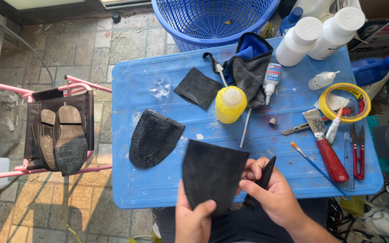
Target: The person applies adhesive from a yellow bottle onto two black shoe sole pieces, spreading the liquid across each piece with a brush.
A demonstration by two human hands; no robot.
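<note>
Blue table (158, 189) holds yellow bottle (230, 104) (round), white bottles (299, 40).

Over the near edge of the blue tabletop (158, 189), the left hand (193, 221) pinches a dark sole-shaped sheet (211, 173) by its lower corner; the right hand (271, 191) closes its grip on a black tool (262, 177) just beside it. A worn black sole piece (153, 138) lies near the tabletop's left edge.

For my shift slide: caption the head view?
Left hand holds black rubber sheet; right hand grips black tool over blue table.
</note>
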